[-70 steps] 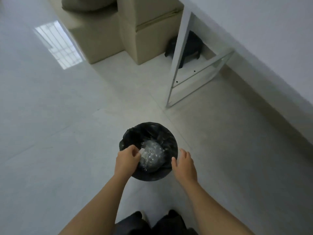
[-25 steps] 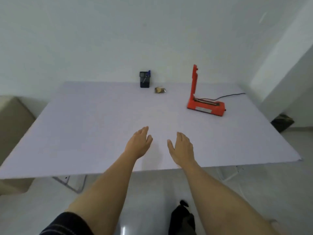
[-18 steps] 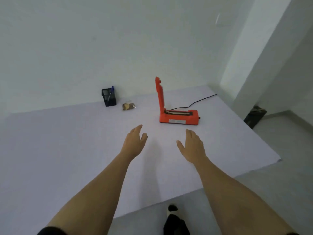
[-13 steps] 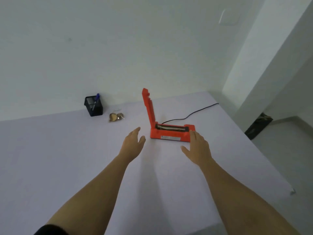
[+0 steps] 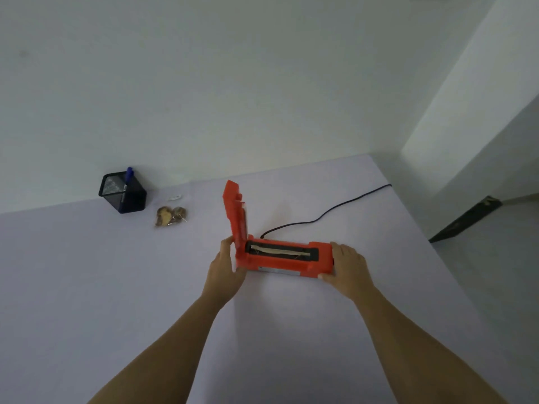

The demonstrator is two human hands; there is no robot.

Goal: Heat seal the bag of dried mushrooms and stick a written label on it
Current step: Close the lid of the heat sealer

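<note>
Standing open, orange heat sealer [image 5: 280,258] shows its strip.

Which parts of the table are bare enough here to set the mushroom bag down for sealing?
Bare: the white table left of the left hand, and the near stretch between the forearms. Also the far right corner past the black cord. Crowded: the back left, with the black mesh pen holder and clear bag of dried mushrooms; both hands flank the orange heat sealer.
</note>
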